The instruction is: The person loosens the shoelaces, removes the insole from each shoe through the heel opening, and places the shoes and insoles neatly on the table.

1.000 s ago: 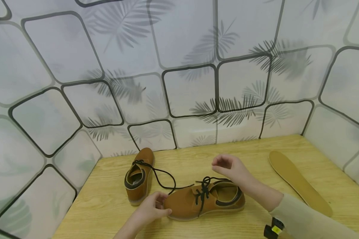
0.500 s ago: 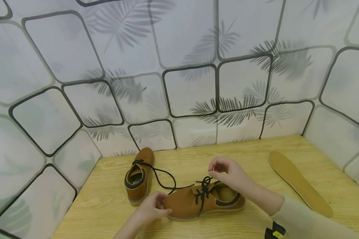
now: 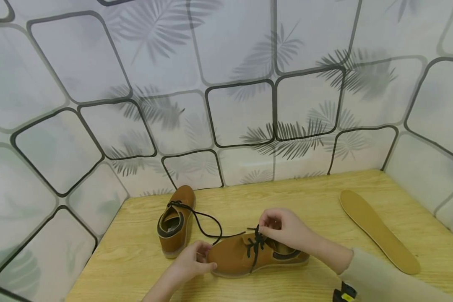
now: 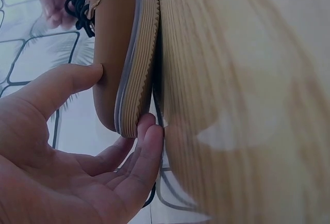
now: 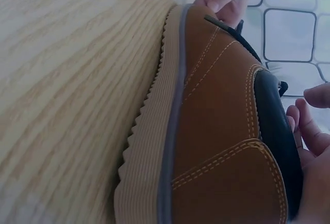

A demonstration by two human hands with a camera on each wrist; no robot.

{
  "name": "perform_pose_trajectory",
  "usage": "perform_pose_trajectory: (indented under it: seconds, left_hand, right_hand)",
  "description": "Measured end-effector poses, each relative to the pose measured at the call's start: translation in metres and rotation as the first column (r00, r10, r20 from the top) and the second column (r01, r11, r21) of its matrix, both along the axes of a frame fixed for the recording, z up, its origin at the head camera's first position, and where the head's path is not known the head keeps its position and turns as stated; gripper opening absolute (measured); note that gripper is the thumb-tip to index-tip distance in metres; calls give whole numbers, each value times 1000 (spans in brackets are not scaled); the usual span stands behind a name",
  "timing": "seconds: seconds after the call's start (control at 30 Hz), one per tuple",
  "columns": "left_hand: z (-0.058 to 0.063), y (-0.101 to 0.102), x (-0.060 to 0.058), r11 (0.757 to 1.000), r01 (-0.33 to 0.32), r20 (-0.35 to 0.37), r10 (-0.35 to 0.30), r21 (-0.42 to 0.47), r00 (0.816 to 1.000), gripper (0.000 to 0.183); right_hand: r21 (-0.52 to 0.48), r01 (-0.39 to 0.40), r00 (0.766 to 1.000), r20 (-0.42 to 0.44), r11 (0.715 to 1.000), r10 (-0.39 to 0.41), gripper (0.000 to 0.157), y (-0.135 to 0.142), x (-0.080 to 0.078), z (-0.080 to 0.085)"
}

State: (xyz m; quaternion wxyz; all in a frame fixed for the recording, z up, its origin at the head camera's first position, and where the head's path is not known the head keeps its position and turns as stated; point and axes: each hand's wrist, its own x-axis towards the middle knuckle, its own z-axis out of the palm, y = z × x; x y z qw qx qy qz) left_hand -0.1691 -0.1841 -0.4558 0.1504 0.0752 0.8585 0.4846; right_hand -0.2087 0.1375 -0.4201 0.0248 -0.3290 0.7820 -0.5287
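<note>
A brown leather shoe (image 3: 230,256) with black laces lies across the table in the head view, its toe to the left. My left hand (image 3: 190,262) grips the toe; in the left wrist view the thumb (image 4: 93,74) presses the upper and the fingertips touch the sole's front edge. Over the shoe's opening hovers my right hand (image 3: 287,230), fingers loosely bent, tips beside the tied black shoelace (image 3: 254,243). In the right wrist view its thumb and fingers (image 5: 304,123) are close to the lace, with nothing visible between them. The hand covers part of the opening.
A second brown shoe (image 3: 176,222) stands at the left, its long black lace (image 3: 207,216) trailing toward the first shoe. A tan insole (image 3: 379,230) lies at the right. Patterned walls (image 3: 241,117) border the wooden table (image 3: 309,191).
My right hand has come down and left, from above the shoe's opening to the lace knot. The left hand and the shoe have stayed in place.
</note>
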Motion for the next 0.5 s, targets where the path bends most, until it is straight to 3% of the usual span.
perform_pose_trajectory:
  seconds: [0.5]
  left_hand:
    - [1,1,-1,1000,-4,12,4,-4,1000,47]
  right_hand:
    - [82,44,999,-3,996,-44,13,-4,1,-10]
